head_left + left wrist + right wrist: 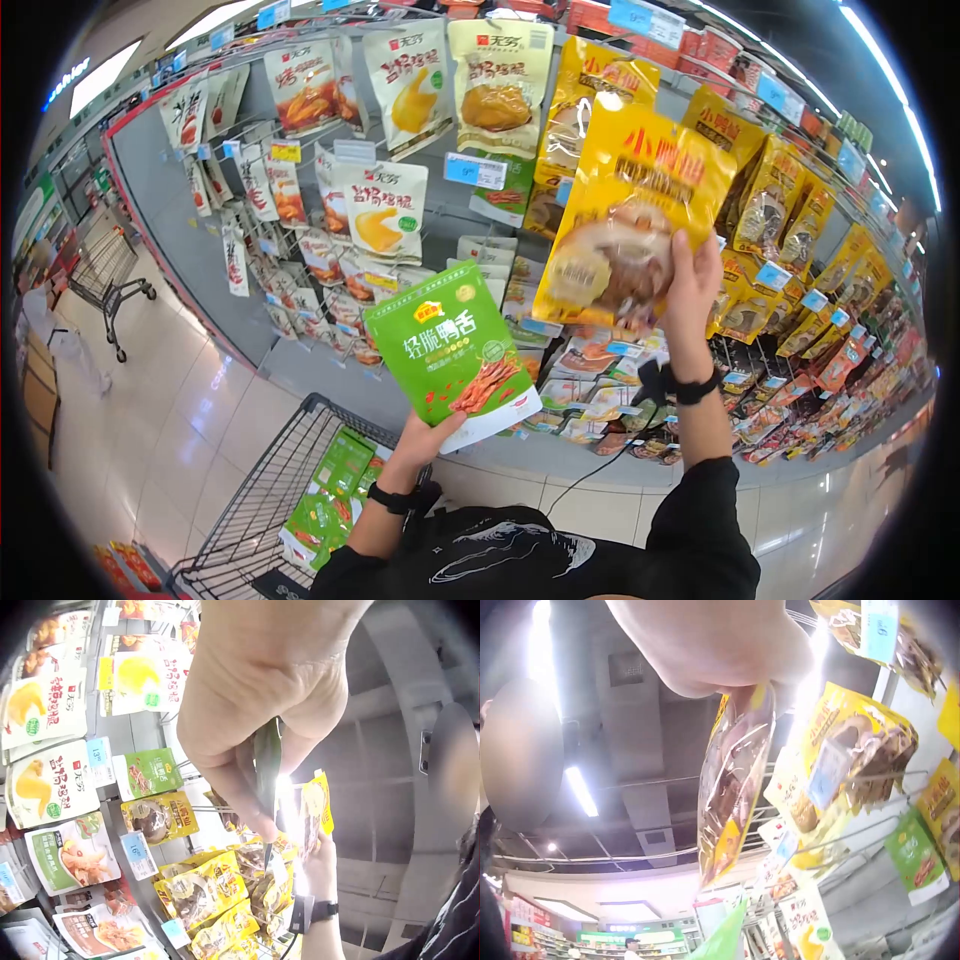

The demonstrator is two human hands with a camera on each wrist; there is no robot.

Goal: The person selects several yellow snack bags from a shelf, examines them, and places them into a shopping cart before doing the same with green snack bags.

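The left hand (428,440) pinches the lower edge of a green package (450,350), its printed front facing the head camera. Higher and to the right, the right hand (692,295) grips a yellow package (635,215) with a clear window by its right edge. In the left wrist view the left hand (262,697) holds the green package (268,772) edge-on between thumb and fingers. The right wrist view has the right hand (720,645) above the yellow package (735,787), seen from the side, with a green corner (724,934) below it.
Hanging packages fill the shelf wall (225,290) ahead. A shopping cart (240,500) with green packages (325,500) stands at the lower left. Another cart (105,265) and a person (70,340) are at far left. A black cable (605,465) hangs near the right wrist.
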